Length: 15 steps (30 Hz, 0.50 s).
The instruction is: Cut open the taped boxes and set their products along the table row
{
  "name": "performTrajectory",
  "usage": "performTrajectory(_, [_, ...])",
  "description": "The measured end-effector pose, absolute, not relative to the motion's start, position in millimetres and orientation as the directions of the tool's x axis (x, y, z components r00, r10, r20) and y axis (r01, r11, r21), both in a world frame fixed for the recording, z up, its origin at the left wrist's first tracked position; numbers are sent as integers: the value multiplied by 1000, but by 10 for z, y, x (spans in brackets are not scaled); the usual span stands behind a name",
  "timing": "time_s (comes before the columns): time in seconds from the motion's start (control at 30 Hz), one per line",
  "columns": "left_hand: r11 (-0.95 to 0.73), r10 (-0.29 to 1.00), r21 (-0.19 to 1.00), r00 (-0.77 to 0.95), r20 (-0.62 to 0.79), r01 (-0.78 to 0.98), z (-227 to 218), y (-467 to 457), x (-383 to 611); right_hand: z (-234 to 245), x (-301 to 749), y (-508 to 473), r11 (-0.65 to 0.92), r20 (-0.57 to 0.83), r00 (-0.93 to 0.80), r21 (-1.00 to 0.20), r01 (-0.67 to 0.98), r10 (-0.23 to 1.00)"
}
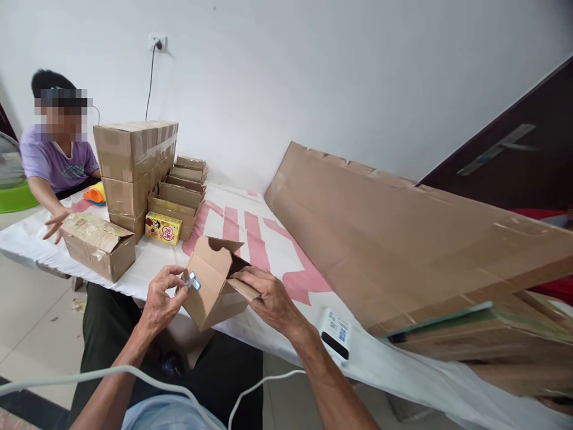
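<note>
Head view: handling an open cardboard carton [206, 295], tilted at the near edge of the cloth-covered table [221, 194], directly in front of the body. Judged step in hand: steadying the carton by its open end while working a small clear blue-edged piece [194, 281] at its side face. Judged to call next for a firm hold on the right and fine fingertip control on the left, without creasing the flaps. Left hand [165, 298]: set beside the carton, forearm angled up from below, thumb and forefinger pinched narrow on the piece; impossible to tell whether stuck to the cardboard. Right hand [271, 298]: angled in from the right, fingers bent over a flap and partly inside the opening, gripping the carton; thumb not clearly visible. Beyond: yellow printed box [163, 229] beside open cartons [179, 194]. Farther left: stacked cartons [119, 156], taped carton [101, 246], co-worker's hand [57, 224] beside the latter.
</note>
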<state>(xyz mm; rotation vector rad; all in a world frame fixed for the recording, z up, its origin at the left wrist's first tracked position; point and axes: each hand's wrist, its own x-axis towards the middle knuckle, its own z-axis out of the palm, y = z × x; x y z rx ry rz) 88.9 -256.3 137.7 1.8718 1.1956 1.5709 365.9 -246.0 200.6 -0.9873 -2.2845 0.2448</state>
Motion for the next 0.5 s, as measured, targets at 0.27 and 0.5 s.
performTrajectory(0.27, [-559,788,720,-8,616,411,1334,-2571,827,2010,3688,-2286,694,524,-549,-116,711,651])
performTrajectory(0.5, [-643,605,493,-6,796,586,1402,-2675,874,1669,3558,-2072,599,453,-536,3,801,713])
